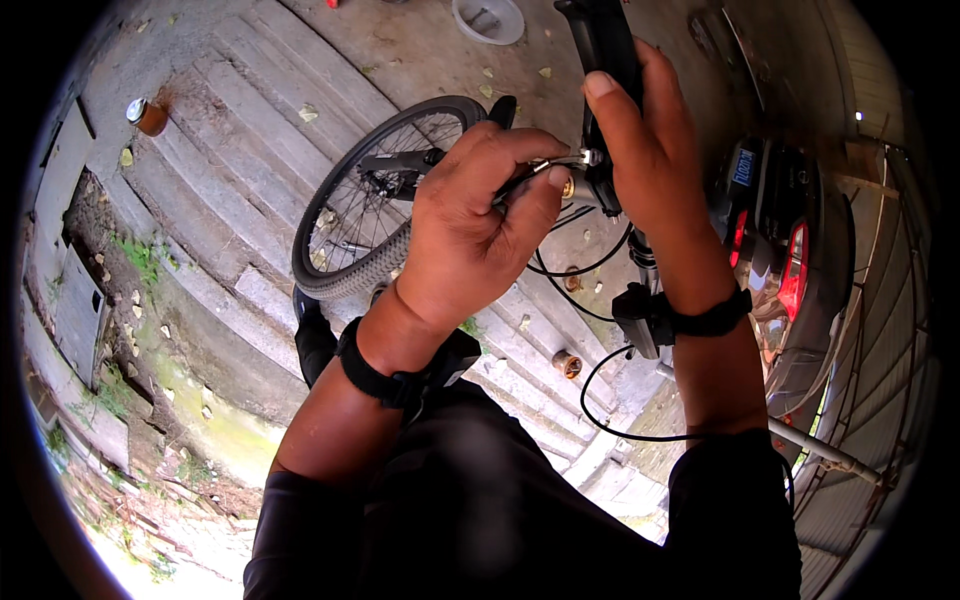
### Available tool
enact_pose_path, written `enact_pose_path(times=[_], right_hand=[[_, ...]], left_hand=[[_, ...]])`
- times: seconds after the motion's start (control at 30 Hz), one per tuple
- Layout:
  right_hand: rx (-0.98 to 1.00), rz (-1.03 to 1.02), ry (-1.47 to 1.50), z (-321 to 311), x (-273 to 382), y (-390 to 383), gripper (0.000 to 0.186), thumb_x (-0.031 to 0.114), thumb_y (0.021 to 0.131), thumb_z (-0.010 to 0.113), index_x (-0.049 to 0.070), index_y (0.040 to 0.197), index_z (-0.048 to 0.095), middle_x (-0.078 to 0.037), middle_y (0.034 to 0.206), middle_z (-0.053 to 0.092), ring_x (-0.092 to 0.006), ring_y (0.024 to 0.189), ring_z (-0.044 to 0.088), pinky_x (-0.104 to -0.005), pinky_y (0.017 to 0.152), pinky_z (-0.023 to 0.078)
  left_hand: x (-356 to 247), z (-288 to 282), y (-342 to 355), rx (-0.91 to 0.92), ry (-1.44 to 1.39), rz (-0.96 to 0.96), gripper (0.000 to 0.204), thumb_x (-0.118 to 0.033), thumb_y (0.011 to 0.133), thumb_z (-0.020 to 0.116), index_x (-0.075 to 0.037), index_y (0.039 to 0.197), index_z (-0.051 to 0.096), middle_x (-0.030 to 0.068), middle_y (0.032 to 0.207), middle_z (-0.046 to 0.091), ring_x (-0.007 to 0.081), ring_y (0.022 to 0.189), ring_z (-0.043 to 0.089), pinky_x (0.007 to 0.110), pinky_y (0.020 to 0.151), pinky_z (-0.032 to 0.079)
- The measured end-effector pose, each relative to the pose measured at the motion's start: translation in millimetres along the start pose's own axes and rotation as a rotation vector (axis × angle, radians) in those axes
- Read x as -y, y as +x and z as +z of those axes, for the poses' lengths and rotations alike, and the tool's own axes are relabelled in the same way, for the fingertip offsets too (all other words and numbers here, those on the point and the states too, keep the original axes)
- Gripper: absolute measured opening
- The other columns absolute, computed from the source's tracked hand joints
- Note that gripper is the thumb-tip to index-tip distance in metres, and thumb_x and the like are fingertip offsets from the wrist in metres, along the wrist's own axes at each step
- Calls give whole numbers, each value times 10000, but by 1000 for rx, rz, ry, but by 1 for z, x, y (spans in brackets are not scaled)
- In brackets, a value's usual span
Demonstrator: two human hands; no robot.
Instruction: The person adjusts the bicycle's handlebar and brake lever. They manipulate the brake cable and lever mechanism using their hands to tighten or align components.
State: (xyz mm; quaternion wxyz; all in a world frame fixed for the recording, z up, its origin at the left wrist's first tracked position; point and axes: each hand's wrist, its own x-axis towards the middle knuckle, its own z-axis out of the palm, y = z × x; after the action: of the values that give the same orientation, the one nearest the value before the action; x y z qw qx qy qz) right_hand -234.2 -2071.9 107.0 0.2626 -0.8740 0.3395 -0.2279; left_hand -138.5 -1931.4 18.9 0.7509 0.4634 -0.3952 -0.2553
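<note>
My left hand [475, 215] is closed, with thumb and fingertips pinching a thin black cable with a silver end [543, 166]. That end meets a small silver metal fitting [591, 157] on the side of a long black bicycle part [608, 60]; I cannot tell its exact kind. Around this part my right hand [655, 150] is wrapped, its thumb lying along the near face. Below both hands black cables [585, 270] loop down. A bicycle wheel [303, 250] with a knobby tyre stands turned sideways, left of and beyond my left hand.
At the right stands a dark car [785, 270] with red tail lights. A white basin [488, 20] with small items in it sits at the far edge. Concrete slabs [240, 130] cover the ground, with a rusty can [148, 117] on the left and another can [567, 364] nearer me.
</note>
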Motion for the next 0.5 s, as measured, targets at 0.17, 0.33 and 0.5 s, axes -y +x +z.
enact_pose_path(times=[0.17, 0.33, 0.5], right_hand=[[9, 18, 11, 1, 11, 2, 494, 325, 936, 728, -6, 1264, 564, -102, 968, 657, -196, 831, 625, -349, 749, 510], [-3, -33, 6, 0, 5, 4, 479, 310, 928, 733, -8, 1249, 573, -89, 946, 642, -190, 815, 608, -350, 745, 510], [28, 0, 8, 0, 3, 4, 458, 296, 962, 691, 4, 1293, 567, -51, 983, 637, -145, 878, 582, -313, 789, 490]], left_hand=[[-2, 1, 9, -24, 116, 77, 116, 22, 950, 671, -28, 1055, 675, 55, 892, 648, 94, 708, 547, 225, 638, 436], [-10, 8, 16, -85, 88, 13, 74, -1, 912, 696, -40, 974, 682, 72, 809, 652, 175, 673, 603, 280, 614, 479], [-12, 10, 14, -102, 3, -138, 54, 0, 880, 695, -37, 911, 671, 102, 782, 661, 226, 638, 640, 308, 602, 507]])
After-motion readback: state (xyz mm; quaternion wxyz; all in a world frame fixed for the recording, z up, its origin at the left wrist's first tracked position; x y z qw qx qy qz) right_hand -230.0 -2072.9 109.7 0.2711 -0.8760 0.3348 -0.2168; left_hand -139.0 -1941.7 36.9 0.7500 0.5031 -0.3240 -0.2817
